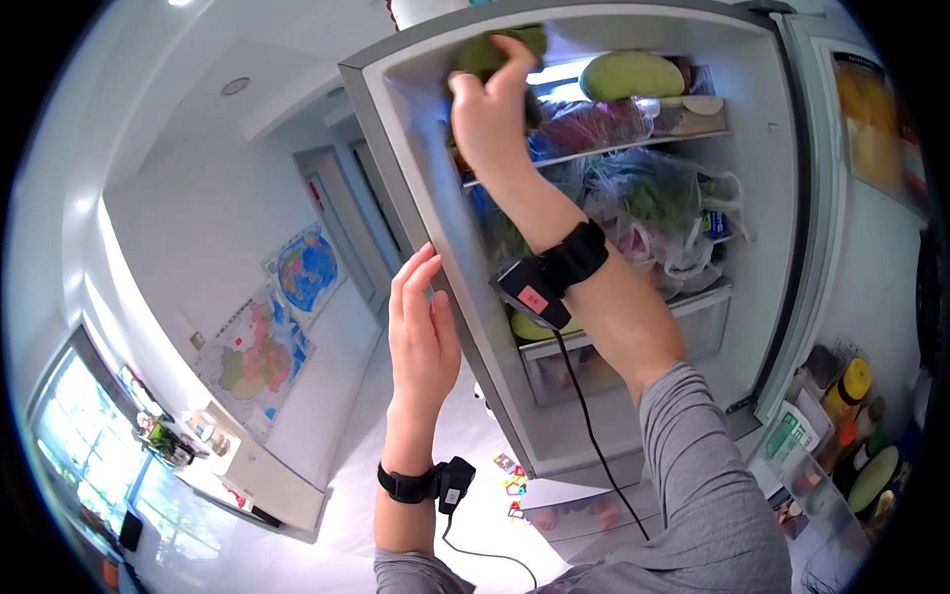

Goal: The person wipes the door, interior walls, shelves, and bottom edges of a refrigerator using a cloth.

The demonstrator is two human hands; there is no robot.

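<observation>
My right hand (492, 104) reaches up to the top shelf of an open refrigerator (396, 119), its fingers curled over a dark green item (482, 57) at the upper left. To its right on that shelf lie a light green melon-like vegetable (633, 76) and plastic-wrapped food (594, 127). My left hand (424, 327) is raised at the refrigerator's left edge, fingers extended and holding nothing. A black strap with a small device sits on each of my wrists.
Bagged greens (653, 193) fill the middle shelf above a clear drawer (564, 371). The open door (831, 287) stands right, with bottles (851, 386) in its lower rack. Left are wall maps (257, 356) and a white cabinet (267, 475). Small colourful pieces (516, 486) lie on the floor.
</observation>
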